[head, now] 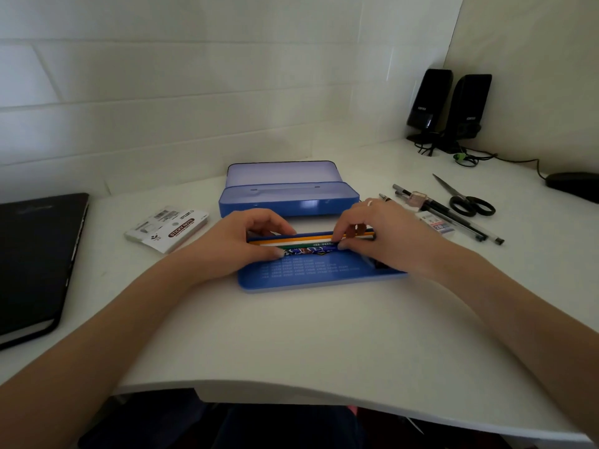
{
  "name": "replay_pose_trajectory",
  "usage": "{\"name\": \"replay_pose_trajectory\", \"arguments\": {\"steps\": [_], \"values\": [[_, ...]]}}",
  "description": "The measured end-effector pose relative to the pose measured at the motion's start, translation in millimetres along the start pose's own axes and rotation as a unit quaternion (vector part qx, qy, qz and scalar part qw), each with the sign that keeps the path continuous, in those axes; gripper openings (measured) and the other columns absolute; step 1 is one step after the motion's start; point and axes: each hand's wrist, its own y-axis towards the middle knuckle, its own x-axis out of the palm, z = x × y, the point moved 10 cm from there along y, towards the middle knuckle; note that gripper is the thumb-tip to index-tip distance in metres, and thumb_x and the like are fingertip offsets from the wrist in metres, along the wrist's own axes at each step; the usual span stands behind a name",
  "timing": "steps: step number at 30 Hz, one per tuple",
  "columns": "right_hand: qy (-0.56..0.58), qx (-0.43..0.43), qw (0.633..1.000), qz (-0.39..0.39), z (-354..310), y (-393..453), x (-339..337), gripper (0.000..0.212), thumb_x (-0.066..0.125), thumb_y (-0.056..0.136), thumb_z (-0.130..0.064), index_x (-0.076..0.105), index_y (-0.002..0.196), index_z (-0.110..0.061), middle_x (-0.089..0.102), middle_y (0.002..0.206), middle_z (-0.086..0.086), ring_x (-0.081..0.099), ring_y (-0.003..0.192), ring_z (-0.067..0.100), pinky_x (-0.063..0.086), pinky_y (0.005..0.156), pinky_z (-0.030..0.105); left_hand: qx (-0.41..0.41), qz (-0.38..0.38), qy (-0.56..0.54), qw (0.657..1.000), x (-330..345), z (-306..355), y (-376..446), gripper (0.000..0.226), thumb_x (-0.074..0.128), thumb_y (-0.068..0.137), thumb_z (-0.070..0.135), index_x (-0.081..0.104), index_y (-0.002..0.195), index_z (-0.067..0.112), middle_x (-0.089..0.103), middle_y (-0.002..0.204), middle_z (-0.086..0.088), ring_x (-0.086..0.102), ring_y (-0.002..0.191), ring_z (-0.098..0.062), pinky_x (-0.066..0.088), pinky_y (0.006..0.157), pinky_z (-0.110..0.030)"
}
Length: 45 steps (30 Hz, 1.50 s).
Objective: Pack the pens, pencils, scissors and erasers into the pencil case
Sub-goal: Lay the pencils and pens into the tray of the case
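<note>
Open blue metal pencil case [288,197]: empty, at the back centre of the white worktop [291,335]. Flat blue tray [311,275]: in front of it. Bundle of coloured pencils [311,241]: on the tray's far edge, left hand [240,238] and right hand [372,234] both pinched on it. Black-handled scissors [466,200], dark pens [447,212], white eraser [437,224]: lying to the right.

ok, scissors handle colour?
Black. The scissors lie on the desk, right of the pens; the head view, the only one, shows them clearly.
</note>
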Motion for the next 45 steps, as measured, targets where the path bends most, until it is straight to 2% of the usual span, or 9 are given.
{"name": "replay_pose_trajectory", "arguments": {"steps": [6,12,18,24,28,32,35,40,45], "values": [[0.005,0.032,0.999,0.041,17.8,0.9,-15.2,0.004,0.063,0.085,-0.033,0.066,0.083,-0.035,0.065,0.082,-0.013,0.056,0.077,0.007,0.046,0.08,0.033,0.005,-0.001,0.008,1.0,0.3,1.2,-1.2,0.026,0.072,0.078,0.009,0.067,0.099,0.023,0.065,0.092,0.029,0.061,0.09,0.005,0.04,0.073,-0.001],[-0.08,0.243,0.955,0.151,100.8,-19.9,-66.9,0.009,0.056,0.088,-0.026,0.064,0.091,-0.031,0.064,0.089,-0.007,0.054,0.081,0.015,0.042,0.087,0.041,0.008,0.001,0.007,1.0,-0.2,2.7,-1.8,0.026,0.072,0.077,0.007,0.067,0.099,0.022,0.065,0.095,0.026,0.061,0.093,-0.003,0.042,0.075,-0.002],[-0.075,0.395,0.907,0.127,156.2,-49.0,-73.0,0.018,0.059,0.082,-0.012,0.066,0.083,-0.028,0.065,0.093,0.002,0.059,0.097,0.026,0.047,0.092,0.049,0.004,0.003,0.009,1.0,-0.7,1.4,-1.8,0.026,0.072,0.078,0.008,0.067,0.099,0.022,0.066,0.095,0.019,0.061,0.094,-0.004,0.042,0.075,-0.002],[-0.054,0.406,0.907,0.1,167.6,-47.1,-57.9,0.012,0.066,0.081,-0.015,0.072,0.09,-0.019,0.067,0.093,0.009,0.062,0.083,0.026,0.055,0.077,0.04,0.006,0.008,0.012,1.0,-1.2,2.6,-1.9,0.025,0.072,0.078,0.008,0.068,0.099,0.021,0.066,0.098,0.014,0.06,0.095,-0.004,0.041,0.075,-0.002],[-0.067,0.396,0.91,0.104,163.8,-45.0,-58.5,0.021,0.069,0.08,-0.02,0.067,0.1,-0.012,0.065,0.103,0.012,0.06,0.094,0.028,0.052,0.079,0.039,0.005,0.009,0.012,1.0,-1.6,2.3,-1.9,0.025,0.072,0.077,0.008,0.068,0.099,0.019,0.067,0.099,0.013,0.06,0.093,-0.003,0.041,0.075,-0.002],[-0.071,0.403,0.908,0.091,163.7,-45.0,-55.1,0.022,0.066,0.085,-0.018,0.068,0.1,-0.002,0.067,0.095,0.017,0.055,0.08,0.026,0.044,0.067,0.032,0.01,0.008,0.018,1.0,-1.1,4.6,-1.8,0.025,0.072,0.078,0.007,0.068,0.1,0.018,0.065,0.095,0.016,0.059,0.089,0.002,0.039,0.072,0.0],[-0.074,0.416,0.901,0.096,165.5,-44.9,-53.5,0.03,0.065,0.086,-0.02,0.06,0.107,0.001,0.065,0.1,0.021,0.057,0.083,0.029,0.047,0.067,0.034,0.007,0.007,0.013,1.0,-0.8,2.9,-1.7,0.025,0.072,0.078,0.008,0.068,0.099,0.02,0.068,0.09,0.014,0.06,0.089,0.003,0.039,0.073,0.0],[-0.101,0.426,0.896,0.074,173.9,-40.6,-47.7,0.027,0.06,0.088,-0.018,0.065,0.105,0.002,0.067,0.098,0.021,0.063,0.088,0.034,0.054,0.072,0.04,0.003,0.005,0.015,1.0,-0.5,1.4,-1.7,0.025,0.072,0.077,0.008,0.068,0.097,0.023,0.065,0.09,0.033,0.061,0.091,0.002,0.041,0.075,-0.001],[-0.138,0.422,0.892,0.083,176.0,-38.2,-44.5,0.021,0.052,0.089,-0.012,0.067,0.1,0.0,0.066,0.094,0.02,0.059,0.083,0.034,0.045,0.066,0.032,0.003,0.009,0.013,1.0,-1.4,1.2,-1.8,0.024,0.073,0.077,0.009,0.068,0.097,0.023,0.067,0.093,0.019,0.06,0.092,0.001,0.04,0.073,-0.001]]}}
